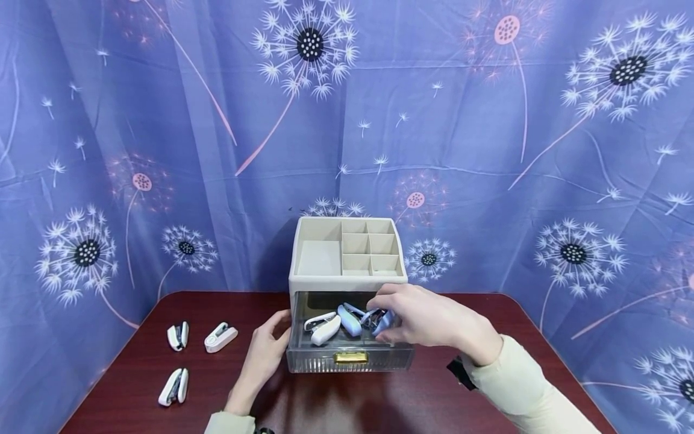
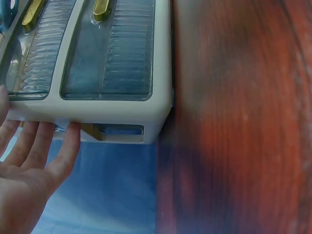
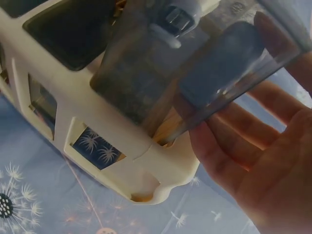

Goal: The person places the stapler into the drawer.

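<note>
My right hand (image 1: 417, 313) reaches over the right wall of the pulled-out clear drawer (image 1: 320, 363). Its thumb and fingers pinch a blue stapler (image 3: 222, 63) at that end, seen through the drawer wall in the right wrist view. Beside it in the drawer lie another blue stapler (image 1: 349, 320) and a white stapler (image 1: 326, 330). My left hand (image 1: 267, 346) rests on the left side of the white desk organizer (image 1: 347, 280), fingers extended. In the left wrist view the fingertips touch the organizer's side by its cutout.
On the dark red table (image 1: 233, 398), left of the organizer, sit three white staplers (image 1: 220, 337). Divided compartments (image 1: 355, 244) form the organizer's top. A blue dandelion-print curtain (image 1: 461, 150) hangs behind and at both sides.
</note>
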### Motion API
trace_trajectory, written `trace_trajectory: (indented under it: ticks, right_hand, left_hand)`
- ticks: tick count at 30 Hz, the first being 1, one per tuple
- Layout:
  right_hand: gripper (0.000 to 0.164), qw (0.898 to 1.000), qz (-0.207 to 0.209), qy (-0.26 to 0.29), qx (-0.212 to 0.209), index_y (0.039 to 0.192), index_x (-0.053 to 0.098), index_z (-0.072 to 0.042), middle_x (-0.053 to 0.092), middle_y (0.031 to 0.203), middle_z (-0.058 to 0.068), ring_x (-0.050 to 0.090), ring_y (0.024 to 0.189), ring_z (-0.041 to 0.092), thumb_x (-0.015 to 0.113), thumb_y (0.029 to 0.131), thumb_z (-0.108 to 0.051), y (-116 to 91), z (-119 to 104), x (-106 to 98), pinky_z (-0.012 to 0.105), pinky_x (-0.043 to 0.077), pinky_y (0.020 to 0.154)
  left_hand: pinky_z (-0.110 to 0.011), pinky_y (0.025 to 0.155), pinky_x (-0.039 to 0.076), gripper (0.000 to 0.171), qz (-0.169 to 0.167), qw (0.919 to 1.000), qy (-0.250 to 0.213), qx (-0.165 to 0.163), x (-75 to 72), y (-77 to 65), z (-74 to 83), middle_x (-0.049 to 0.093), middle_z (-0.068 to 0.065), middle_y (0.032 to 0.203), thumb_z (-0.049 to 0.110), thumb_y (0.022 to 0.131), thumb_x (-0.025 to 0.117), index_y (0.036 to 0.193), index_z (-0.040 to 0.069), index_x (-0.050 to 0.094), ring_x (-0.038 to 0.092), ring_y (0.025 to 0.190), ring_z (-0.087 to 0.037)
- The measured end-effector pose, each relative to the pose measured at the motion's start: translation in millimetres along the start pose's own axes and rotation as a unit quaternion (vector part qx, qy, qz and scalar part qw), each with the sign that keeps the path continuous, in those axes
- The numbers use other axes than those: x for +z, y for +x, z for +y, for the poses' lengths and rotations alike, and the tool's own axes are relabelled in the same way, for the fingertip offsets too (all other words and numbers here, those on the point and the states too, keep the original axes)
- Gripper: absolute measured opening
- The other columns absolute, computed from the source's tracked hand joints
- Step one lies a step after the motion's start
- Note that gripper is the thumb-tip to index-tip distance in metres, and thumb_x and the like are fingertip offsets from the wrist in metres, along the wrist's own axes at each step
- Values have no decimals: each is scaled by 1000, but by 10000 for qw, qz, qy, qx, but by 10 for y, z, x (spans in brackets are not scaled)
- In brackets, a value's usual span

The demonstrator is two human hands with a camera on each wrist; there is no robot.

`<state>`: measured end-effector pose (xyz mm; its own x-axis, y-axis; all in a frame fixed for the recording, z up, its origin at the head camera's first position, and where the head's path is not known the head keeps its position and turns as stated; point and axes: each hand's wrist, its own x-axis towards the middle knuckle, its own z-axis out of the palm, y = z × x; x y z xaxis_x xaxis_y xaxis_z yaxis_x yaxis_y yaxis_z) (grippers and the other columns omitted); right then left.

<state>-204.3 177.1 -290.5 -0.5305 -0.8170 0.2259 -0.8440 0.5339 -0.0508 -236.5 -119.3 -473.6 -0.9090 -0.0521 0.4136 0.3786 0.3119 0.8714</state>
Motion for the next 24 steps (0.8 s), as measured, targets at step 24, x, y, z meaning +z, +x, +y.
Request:
trace_trajectory:
  ticks: [24]
  right_hand:
    - [23, 9895, -1384, -95, 401, 93, 71, -17, 58, 83, -6, 51, 76, 6, 81, 73, -11, 257, -38, 140, 23, 45, 69]
  left_hand:
    - [-27, 83, 50, 27, 56, 9999, 86, -80, 8, -30, 162, 70, -8, 104, -1, 89, 68, 115, 3, 67, 63, 96, -15]
